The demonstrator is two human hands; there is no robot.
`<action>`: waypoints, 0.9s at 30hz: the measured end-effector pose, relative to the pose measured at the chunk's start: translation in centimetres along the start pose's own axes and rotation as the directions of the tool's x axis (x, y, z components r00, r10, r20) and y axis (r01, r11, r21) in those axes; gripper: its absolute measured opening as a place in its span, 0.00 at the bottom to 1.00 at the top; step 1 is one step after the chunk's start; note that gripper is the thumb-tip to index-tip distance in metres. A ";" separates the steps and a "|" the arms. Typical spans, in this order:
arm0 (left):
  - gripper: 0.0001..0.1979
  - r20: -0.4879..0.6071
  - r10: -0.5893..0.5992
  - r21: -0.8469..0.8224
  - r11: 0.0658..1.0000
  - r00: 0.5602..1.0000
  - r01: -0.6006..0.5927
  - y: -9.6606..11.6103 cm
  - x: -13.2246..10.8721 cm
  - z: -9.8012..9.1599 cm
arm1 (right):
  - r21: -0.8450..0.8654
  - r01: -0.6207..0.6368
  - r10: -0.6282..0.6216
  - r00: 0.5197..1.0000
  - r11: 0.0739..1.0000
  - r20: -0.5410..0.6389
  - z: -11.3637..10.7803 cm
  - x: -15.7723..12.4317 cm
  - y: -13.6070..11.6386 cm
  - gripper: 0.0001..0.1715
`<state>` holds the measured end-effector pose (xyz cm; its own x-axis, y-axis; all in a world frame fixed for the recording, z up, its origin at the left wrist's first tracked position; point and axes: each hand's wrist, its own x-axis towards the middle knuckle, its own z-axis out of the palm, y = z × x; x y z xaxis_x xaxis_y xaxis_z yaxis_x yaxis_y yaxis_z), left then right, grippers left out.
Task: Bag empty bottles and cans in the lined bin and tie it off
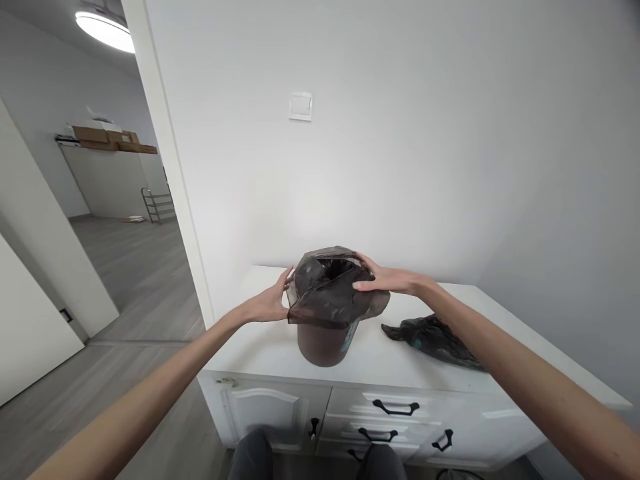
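Observation:
A dark, see-through plastic bag (325,300) lines a brown bin (323,347) and hangs over its rim, its mouth facing up. The bin stands upright on the white cabinet top, with a bluish label partly visible on its right side. My left hand (270,301) is at the bag's left edge, fingers apart and touching the plastic; its thumb tip is hidden. On the other side my right hand (383,277) grips the bag near the rim, thumb outside and fingers partly hidden behind the plastic. A bunched black plastic bag (435,339) lies to the right, partly behind my right forearm.
The white cabinet (280,413) has doors and drawers with black handles (396,407). Behind it rises a wall with a light switch (301,107). To the left, a doorway opens onto a room with cardboard boxes (95,137) and a metal rack (159,205).

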<state>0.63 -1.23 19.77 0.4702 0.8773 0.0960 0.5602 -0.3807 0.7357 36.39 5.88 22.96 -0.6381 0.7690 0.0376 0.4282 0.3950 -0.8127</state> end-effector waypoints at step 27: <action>0.24 -0.445 0.053 0.206 0.978 0.894 0.044 4.6 -5.2 4.4 | -0.479 0.074 -0.309 0.847 0.875 -0.433 2.6 -7.3 2.3 0.40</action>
<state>3.75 -8.84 19.73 0.1466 0.8940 0.4234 0.7086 -0.3936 0.5856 40.36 -0.14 19.28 -0.3956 0.7467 0.5347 0.6337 0.6433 -0.4296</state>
